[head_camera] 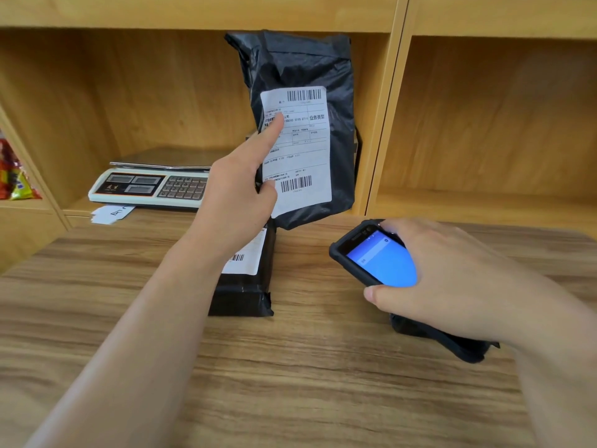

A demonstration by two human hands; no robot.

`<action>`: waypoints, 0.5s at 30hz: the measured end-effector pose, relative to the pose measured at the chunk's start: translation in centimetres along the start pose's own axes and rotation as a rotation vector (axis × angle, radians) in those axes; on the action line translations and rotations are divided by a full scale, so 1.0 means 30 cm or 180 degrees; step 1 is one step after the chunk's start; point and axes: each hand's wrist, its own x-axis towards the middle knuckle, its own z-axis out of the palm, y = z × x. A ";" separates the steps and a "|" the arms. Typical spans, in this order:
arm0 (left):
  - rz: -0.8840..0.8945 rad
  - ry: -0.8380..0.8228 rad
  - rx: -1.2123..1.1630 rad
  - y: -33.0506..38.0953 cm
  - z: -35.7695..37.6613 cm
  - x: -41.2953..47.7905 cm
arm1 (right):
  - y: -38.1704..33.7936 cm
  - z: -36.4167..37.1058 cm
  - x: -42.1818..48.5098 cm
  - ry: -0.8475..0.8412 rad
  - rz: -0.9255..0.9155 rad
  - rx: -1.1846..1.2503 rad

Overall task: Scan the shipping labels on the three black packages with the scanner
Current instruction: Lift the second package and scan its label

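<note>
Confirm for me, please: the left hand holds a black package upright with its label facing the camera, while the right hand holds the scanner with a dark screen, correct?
Not quite: in the head view the scanner screen is lit blue. The left hand does hold the black package upright, label facing the camera; the right hand holds the scanner.

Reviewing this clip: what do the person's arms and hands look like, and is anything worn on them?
Both forearms are bare as far as the frame shows: no sleeves, gloves, watch or bracelet. The left hand and the right hand show no rings on the visible fingers, and the visible nails are short and unpainted. No markings or tattoos can be seen.
</note>
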 end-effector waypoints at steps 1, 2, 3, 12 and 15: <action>0.0016 0.0019 0.0003 0.001 -0.002 -0.001 | 0.000 0.000 0.002 -0.0004 0.0011 -0.0018; 0.0034 0.0034 0.0029 0.002 -0.004 -0.001 | 0.000 0.001 0.003 -0.0004 0.0017 -0.0028; 0.0049 0.0041 0.0073 0.003 -0.006 -0.001 | 0.001 0.003 0.004 -0.0001 0.0026 -0.0034; 0.0091 0.0026 0.0070 0.001 -0.011 0.000 | 0.004 0.000 0.007 -0.0014 0.0105 -0.0070; 0.0110 0.0029 0.0077 -0.004 -0.010 0.000 | 0.006 -0.001 0.005 -0.0016 0.0091 -0.0073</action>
